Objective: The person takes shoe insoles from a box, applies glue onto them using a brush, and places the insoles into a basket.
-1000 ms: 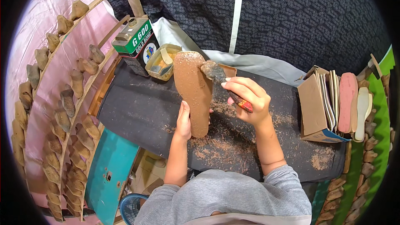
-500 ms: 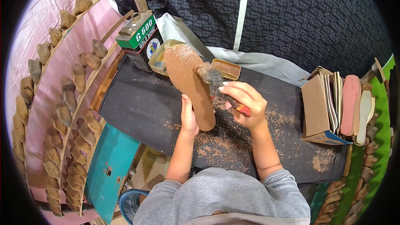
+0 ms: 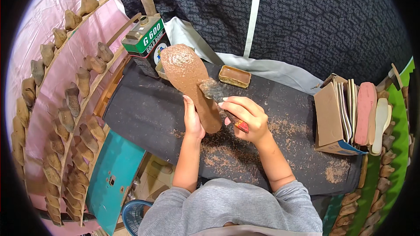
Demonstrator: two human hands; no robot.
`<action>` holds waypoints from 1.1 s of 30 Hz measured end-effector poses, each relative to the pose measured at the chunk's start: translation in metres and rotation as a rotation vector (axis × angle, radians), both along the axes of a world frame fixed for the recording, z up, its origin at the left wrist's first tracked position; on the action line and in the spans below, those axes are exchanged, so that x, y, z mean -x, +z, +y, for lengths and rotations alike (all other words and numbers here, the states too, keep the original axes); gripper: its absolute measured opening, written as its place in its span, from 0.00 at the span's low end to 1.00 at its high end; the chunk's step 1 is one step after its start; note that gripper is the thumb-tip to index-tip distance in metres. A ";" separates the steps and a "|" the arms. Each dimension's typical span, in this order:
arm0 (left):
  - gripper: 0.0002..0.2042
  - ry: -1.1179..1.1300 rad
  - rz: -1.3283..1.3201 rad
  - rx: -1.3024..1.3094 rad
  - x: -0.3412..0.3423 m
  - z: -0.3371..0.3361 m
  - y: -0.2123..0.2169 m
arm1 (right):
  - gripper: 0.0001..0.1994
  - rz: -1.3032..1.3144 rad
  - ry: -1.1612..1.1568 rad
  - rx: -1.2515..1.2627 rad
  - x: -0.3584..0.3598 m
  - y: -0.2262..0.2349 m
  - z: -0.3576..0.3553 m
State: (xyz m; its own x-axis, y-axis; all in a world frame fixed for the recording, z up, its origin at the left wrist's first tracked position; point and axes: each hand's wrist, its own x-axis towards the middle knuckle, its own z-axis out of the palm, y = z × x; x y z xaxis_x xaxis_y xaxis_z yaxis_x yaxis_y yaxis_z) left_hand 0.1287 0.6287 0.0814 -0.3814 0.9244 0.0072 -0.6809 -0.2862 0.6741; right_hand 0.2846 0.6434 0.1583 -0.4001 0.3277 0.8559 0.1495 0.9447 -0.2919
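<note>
A brown shoe sole is held up over the dark work table, its wide end pointing away from me. Wet, glossy patches shine on that wide end. My left hand grips the sole by its narrower part, thumb along the left edge and the other fingers hidden beneath. In my right hand is a brush with a red-and-black handle, pinched between thumb and fingers. Its grey, clotted bristles touch the sole near the middle of its right side.
Behind the sole stand a green-and-black metal can and a small rectangular tray of brown liquid. Shavings litter the black-covered table. A cardboard box of soles sits at right. Wooden shoe lasts line racks at left.
The sole has shifted slightly left and tilted, catching more shine. The brush has moved left and down along the sole's right side, with my right hand following.
</note>
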 end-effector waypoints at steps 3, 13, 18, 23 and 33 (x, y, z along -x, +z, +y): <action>0.28 -0.028 0.012 -0.057 0.011 0.003 0.003 | 0.17 -0.012 0.026 0.063 -0.007 -0.011 -0.008; 0.31 -0.020 -0.019 0.007 0.009 0.003 0.015 | 0.11 0.007 0.029 0.057 -0.007 -0.010 -0.010; 0.33 -0.063 0.063 -0.051 0.021 0.006 0.016 | 0.18 -0.024 0.152 0.084 -0.015 -0.023 -0.016; 0.30 -0.097 0.068 -0.053 0.017 0.005 0.022 | 0.18 -0.027 0.138 0.126 -0.027 -0.021 -0.013; 0.35 -0.104 0.007 -0.050 0.017 0.009 0.028 | 0.16 -0.047 0.184 0.119 -0.034 -0.032 -0.018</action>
